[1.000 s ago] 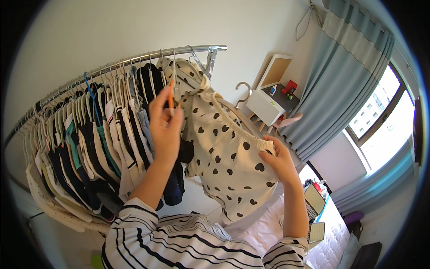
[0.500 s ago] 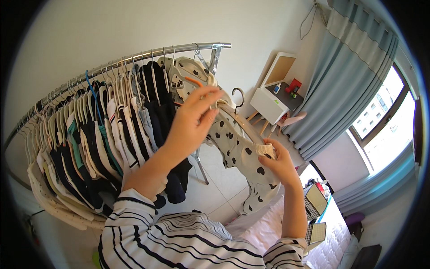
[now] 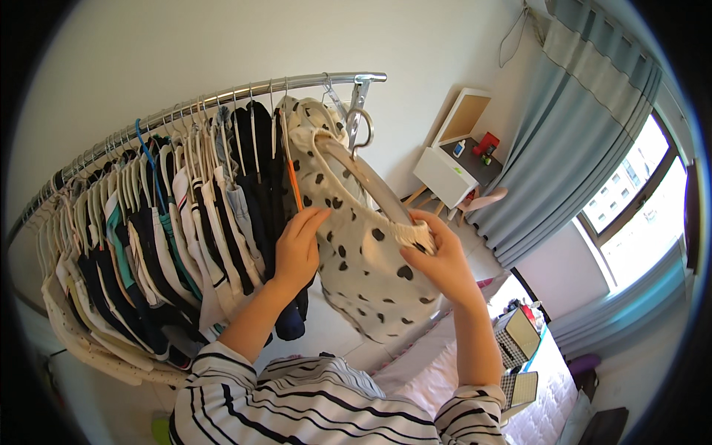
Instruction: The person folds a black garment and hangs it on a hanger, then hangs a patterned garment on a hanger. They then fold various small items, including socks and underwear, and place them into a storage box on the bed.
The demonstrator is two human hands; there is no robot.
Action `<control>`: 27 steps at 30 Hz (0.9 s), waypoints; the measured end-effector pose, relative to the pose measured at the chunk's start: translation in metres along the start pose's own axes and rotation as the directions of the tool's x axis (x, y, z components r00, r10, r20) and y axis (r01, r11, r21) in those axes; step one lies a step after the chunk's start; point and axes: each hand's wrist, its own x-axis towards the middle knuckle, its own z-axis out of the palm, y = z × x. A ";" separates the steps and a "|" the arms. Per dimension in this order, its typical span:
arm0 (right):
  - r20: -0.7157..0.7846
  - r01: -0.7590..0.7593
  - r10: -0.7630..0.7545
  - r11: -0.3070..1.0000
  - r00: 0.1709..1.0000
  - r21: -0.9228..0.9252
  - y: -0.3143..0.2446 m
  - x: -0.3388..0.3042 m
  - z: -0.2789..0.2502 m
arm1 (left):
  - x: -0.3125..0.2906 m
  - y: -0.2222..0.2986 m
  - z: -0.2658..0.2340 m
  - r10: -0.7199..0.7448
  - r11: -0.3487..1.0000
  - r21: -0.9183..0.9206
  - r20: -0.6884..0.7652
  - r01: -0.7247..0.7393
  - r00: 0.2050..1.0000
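**While a shiny curved chrome clothes rail (image 3: 304, 79) runs left of the grip, a cream cloth garment with black hearts (image 3: 363, 293) drapes below it**

Inside the garment's gathered elastic edge, up and left of the grip, sits a long beige hanger with a curved silver hook (image 3: 380, 188). The right hand (image 3: 443, 256), thumb and fingers pressed together, pinches that edge, apparently to stop it slipping; its forearm rises almost vertically. The left hand (image 3: 299, 243) reaches nearly straight-fingered to the cloth's left side, near a slim orange strip (image 3: 294, 182); whether it grasps anything is unclear.
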 end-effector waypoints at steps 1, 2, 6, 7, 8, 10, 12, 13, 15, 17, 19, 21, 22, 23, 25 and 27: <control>-0.012 0.019 -0.019 0.999 1.000 0.036 0.000 0.009 0.008 | -0.003 0.000 -0.001 -0.008 1.000 0.009 -0.021 0.008 1.000; -0.023 0.050 -0.049 0.996 0.999 0.068 0.004 0.021 0.017 | -0.006 0.000 -0.003 -0.018 1.000 -0.011 -0.035 0.018 0.999; -0.045 0.093 -0.088 0.988 0.995 0.124 0.005 0.056 0.048 | -0.006 0.005 -0.008 -0.009 0.998 -0.058 -0.093 0.004 0.996; -0.064 0.112 -0.105 0.985 0.992 0.128 0.010 0.065 0.057 | -0.007 0.008 -0.008 -0.017 0.997 -0.082 -0.106 0.008 0.994; -0.079 0.135 -0.125 0.982 0.989 0.130 0.012 0.073 0.066 | -0.009 0.008 -0.009 -0.024 0.995 -0.103 -0.124 0.011 0.992; -0.114 0.167 -0.157 0.982 0.981 0.082 0.011 0.086 0.081 | -0.018 0.001 -0.002 -0.041 0.970 -0.243 -0.196 -0.008 0.980; -0.124 0.181 -0.176 0.983 0.977 0.035 0.011 0.101 0.095 | -0.021 0.006 0.006 -0.181 0.896 -0.443 -0.293 0.034 0.939; -0.138 0.185 -0.181 0.983 0.974 0.018 0.013 0.108 0.102 | -0.022 0.010 0.002 -0.255 0.856 -0.500 -0.193 0.129 0.947; -0.162 0.230 -0.226 0.973 0.960 0.003 0.014 0.120 0.112 | -0.020 0.008 0.006 -0.361 0.769 -0.591 -0.087 0.243 0.929; -0.159 0.228 -0.227 0.974 0.961 -0.015 0.009 0.129 0.117 | -0.018 0.005 0.010 -0.432 0.701 -0.622 0.018 0.349 0.901; -0.128 0.180 -0.183 0.983 0.975 -0.036 -0.001 0.135 0.121 | -0.018 -0.002 0.014 -0.381 0.763 -0.533 0.087 0.366 0.921; -0.140 0.256 -0.270 0.961 0.953 -0.107 0.014 0.153 0.126 | -0.017 0.001 0.024 -0.352 0.773 -0.519 0.129 0.365 0.927; -0.148 0.290 -0.310 0.946 0.939 -0.145 0.021 0.158 0.126 | -0.017 0.001 0.029 -0.320 0.826 -0.453 0.115 0.336 0.941; -0.110 0.248 -0.264 0.959 0.958 -0.139 0.020 0.160 0.126 | -0.016 0.000 0.032 -0.286 0.875 -0.378 0.101 0.303 0.953; -0.064 0.183 -0.191 0.977 0.980 -0.107 0.015 0.157 0.129 | -0.013 -0.006 0.029 -0.306 0.912 -0.238 0.144 0.333 0.941; -0.044 0.171 -0.177 0.978 0.983 -0.119 0.018 0.154 0.126 | -0.015 -0.012 0.027 -0.350 0.874 -0.307 0.141 0.377 0.926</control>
